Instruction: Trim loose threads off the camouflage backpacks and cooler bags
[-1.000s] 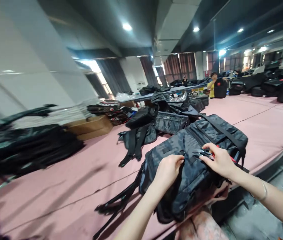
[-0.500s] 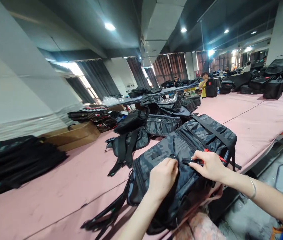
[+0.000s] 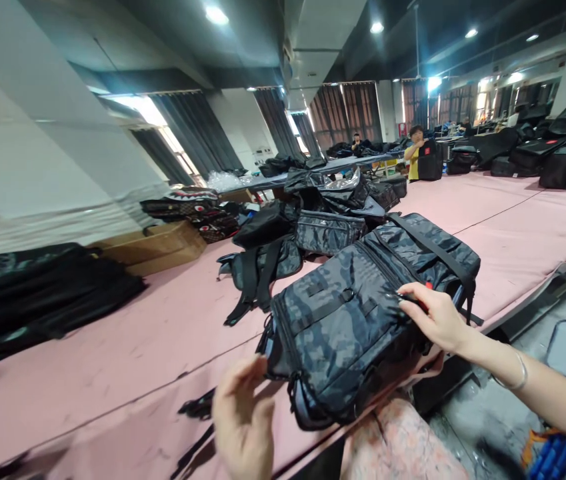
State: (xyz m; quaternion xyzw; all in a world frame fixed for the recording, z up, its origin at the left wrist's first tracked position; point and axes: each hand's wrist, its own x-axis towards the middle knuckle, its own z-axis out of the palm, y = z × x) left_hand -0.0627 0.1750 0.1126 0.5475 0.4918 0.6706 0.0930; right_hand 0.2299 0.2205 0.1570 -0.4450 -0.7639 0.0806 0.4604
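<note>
Camouflage backpack (image 3: 333, 340) lying flat on the pink-covered table (image 3: 173, 327), near its edge. The right hand (image 3: 435, 320) grips a small dark tool (image 3: 411, 302), probably snips, over the upper face. The left hand (image 3: 243, 417), blurred, is at the near-left corner, fingers parted; contact cannot be determined. Beyond: a smaller camouflage bag (image 3: 330, 232) and a cardboard box (image 3: 170, 250).
</note>
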